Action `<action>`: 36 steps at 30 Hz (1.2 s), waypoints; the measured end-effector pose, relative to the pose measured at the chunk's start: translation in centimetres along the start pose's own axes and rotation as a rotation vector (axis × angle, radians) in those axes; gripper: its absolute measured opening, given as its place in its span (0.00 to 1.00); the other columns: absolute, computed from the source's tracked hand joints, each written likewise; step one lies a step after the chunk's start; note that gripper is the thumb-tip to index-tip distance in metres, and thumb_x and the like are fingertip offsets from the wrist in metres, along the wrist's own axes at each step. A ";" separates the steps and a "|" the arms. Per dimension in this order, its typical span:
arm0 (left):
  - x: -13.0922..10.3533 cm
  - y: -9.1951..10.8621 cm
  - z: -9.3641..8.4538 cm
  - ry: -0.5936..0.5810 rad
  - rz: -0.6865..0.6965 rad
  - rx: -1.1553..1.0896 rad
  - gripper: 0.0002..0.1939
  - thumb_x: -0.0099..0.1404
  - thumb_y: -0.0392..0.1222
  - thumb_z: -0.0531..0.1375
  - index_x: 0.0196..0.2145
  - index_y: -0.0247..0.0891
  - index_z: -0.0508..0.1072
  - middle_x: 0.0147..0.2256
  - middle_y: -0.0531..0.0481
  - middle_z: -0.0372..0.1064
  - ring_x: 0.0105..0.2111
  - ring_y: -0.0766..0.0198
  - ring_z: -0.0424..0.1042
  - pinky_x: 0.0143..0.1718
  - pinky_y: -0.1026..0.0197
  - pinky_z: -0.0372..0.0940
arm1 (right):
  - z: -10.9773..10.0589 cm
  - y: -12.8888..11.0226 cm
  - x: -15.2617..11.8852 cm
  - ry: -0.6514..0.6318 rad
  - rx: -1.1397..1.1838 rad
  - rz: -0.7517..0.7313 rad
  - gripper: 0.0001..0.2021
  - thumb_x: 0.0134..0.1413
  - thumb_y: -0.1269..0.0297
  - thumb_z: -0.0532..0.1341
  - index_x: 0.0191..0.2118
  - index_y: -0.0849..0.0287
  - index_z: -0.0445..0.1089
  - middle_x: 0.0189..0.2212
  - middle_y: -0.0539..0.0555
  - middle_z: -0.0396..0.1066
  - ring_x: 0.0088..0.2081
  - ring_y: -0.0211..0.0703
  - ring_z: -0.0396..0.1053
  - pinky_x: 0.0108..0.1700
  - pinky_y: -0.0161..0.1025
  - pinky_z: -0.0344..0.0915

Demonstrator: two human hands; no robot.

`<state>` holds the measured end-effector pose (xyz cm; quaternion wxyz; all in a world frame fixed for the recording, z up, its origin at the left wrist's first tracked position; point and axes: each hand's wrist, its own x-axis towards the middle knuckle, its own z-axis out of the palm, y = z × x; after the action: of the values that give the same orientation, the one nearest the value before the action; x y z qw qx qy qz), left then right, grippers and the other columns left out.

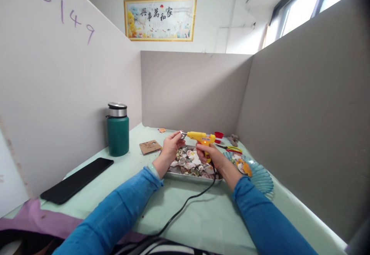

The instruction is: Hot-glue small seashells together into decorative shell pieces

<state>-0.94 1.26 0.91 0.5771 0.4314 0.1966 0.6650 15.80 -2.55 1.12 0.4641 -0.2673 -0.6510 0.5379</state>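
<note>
My right hand [208, 153] is wrapped around the handle of a yellow hot glue gun [199, 136], whose nozzle points left. Its black cord [185, 205] runs down toward the table's front edge. Between the fingertips of my left hand [172, 144] is a small pale piece that looks like a shell [182, 134], right at the nozzle tip; its shape is partly hidden. Below both hands stands a metal tray [189, 178] filled with many shells [187, 164] of mixed sizes.
A green bottle [118, 135] and a black phone-like slab [78, 180] stand and lie at left. Behind the tray is a brown card [150, 147]. At right are a red cup [219, 137], pliers [231, 148] and a blue scalloped dish [261, 178] holding shells. Grey partitions [196, 89] enclose the table.
</note>
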 end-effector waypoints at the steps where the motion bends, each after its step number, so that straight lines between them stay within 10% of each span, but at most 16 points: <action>1: 0.0 -0.1 -0.1 -0.006 0.003 0.011 0.17 0.46 0.42 0.67 0.34 0.34 0.73 0.29 0.49 0.70 0.23 0.71 0.66 0.29 0.65 0.62 | 0.0 0.0 0.0 0.001 -0.007 -0.010 0.12 0.49 0.60 0.58 0.21 0.58 0.59 0.11 0.43 0.55 0.12 0.29 0.50 0.15 0.30 0.52; 36: 0.1 0.1 0.1 0.025 0.007 -0.007 0.18 0.45 0.40 0.67 0.35 0.33 0.72 0.28 0.49 0.70 0.22 0.71 0.66 0.28 0.65 0.62 | -0.8 1.0 0.3 0.007 -0.040 -0.021 0.15 0.52 0.57 0.57 0.19 0.59 0.59 0.11 0.44 0.56 0.12 0.29 0.51 0.15 0.29 0.53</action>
<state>-0.87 1.30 1.05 0.5736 0.4216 0.2000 0.6732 16.22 -1.63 0.27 0.4665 -0.2717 -0.6627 0.5190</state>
